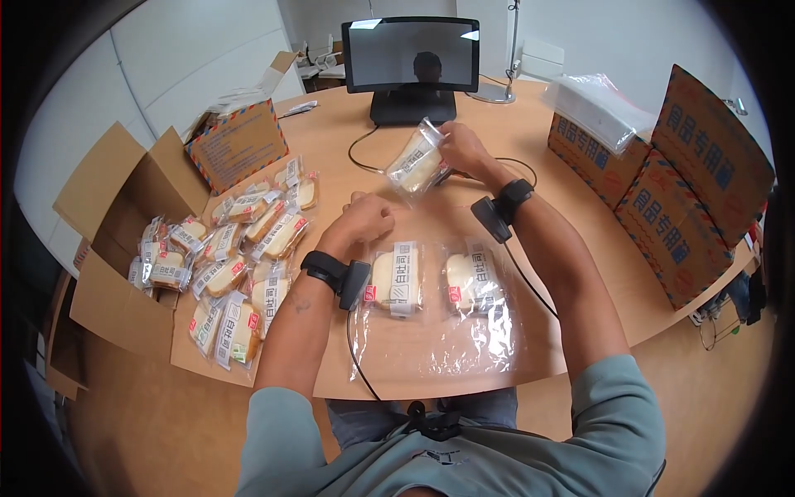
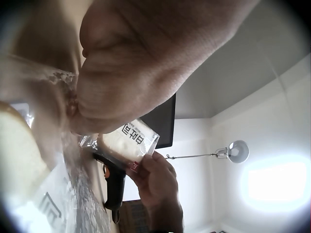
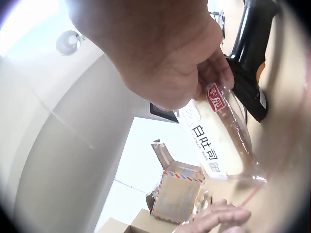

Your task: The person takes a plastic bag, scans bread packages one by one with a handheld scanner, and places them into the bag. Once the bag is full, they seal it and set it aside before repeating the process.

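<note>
My right hand [image 1: 465,151] grips the end of a wrapped pack of bread [image 1: 414,164], raised over the table in front of the monitor. In the right wrist view, the pack's red label [image 3: 215,98] lies right by the fingertips. My left hand [image 1: 363,219] hovers with loosely curled fingers near the upper edge of clear plastic bagging [image 1: 489,348]. Two more bread packs, one on the left [image 1: 406,282] and one on the right [image 1: 472,277], lie at this bagging. A black handheld scanner [image 3: 250,58] with an orange trigger lies beside the right hand.
Several bread packs [image 1: 224,273] are heaped at the left, some in an open cardboard box [image 1: 116,273]. A printed carton [image 1: 238,147] stands behind them. More cartons [image 1: 662,215] line the right, with plastic sheets [image 1: 600,108] on top. A monitor [image 1: 411,56] and cables stand behind.
</note>
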The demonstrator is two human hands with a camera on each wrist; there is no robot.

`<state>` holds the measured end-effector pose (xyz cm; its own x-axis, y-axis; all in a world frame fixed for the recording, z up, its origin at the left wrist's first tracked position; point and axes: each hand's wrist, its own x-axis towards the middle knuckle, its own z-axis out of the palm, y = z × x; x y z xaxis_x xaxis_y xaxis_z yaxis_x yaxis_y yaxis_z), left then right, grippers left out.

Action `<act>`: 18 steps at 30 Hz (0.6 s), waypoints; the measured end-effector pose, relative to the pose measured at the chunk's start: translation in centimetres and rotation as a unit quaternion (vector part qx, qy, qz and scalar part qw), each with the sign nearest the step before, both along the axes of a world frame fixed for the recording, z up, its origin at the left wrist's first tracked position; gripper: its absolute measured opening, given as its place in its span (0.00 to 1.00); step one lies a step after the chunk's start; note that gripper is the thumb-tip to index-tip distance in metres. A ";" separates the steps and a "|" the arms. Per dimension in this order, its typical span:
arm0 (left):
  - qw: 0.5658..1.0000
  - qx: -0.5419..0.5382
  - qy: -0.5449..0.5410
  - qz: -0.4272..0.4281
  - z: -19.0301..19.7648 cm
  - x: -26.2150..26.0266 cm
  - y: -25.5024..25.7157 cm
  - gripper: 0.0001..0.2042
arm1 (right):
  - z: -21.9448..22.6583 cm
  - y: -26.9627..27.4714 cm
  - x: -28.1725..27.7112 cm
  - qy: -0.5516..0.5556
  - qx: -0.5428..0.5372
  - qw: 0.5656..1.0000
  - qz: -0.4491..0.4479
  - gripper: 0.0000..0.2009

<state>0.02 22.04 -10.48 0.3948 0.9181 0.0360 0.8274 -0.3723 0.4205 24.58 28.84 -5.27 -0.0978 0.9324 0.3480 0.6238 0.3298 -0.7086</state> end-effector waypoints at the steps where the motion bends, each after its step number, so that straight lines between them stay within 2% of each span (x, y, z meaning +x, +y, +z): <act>1: 1.000 0.006 0.009 -0.006 0.2 0.1 -0.2 0.12 | 0.1 0.0 0.1 -0.014 0.011 1.000 -0.003 0.16; 2: 1.000 0.006 0.009 -0.007 0.0 0.1 -0.3 0.12 | 0.2 -0.1 0.2 -0.028 0.023 0.999 -0.006 0.16; 4: 0.993 0.113 -0.025 -0.010 -0.7 0.2 -0.2 0.10 | 0.4 -0.3 0.3 -0.020 0.010 1.000 -0.002 0.16; 5: 0.993 0.114 -0.025 -0.011 -0.8 0.2 0.2 0.10 | 0.6 -0.5 0.4 -0.013 -0.003 1.000 0.002 0.16; 7: 0.992 0.057 -0.112 -0.019 -0.4 0.4 0.4 0.08 | 0.8 -0.6 0.7 -0.021 -0.029 0.999 0.025 0.15; 8: 0.992 0.056 -0.112 -0.018 0.0 0.5 -0.1 0.08 | 0.8 -0.5 0.9 -0.029 -0.057 0.997 0.050 0.14; 9: 0.984 0.015 -0.178 -0.004 0.2 0.5 -0.7 0.08 | 0.8 -0.4 1.0 -0.028 -0.058 0.997 0.052 0.14; 10: 0.970 -0.026 -0.243 0.012 0.5 0.5 -1.4 0.09 | 0.9 -0.5 1.2 -0.043 -0.102 0.989 0.094 0.13; 11: 0.970 -0.027 -0.242 0.014 0.2 0.5 -1.7 0.09 | 1.0 -0.6 1.1 -0.058 -0.145 0.978 0.135 0.13; 16: 0.950 0.120 -0.287 0.026 -1.6 0.6 -1.9 0.11 | 0.9 -1.0 0.6 -0.073 -0.181 0.964 0.183 0.13; 18: 0.949 0.119 -0.290 0.028 -2.1 0.4 -1.7 0.12 | 0.5 -0.9 0.5 -0.065 -0.186 0.961 0.194 0.14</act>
<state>0.39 20.33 -12.61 0.1965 0.8757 0.4410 0.5026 -0.4761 0.7215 25.12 27.96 -4.74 -0.4833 0.8745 -0.0409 0.5960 0.2944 -0.7470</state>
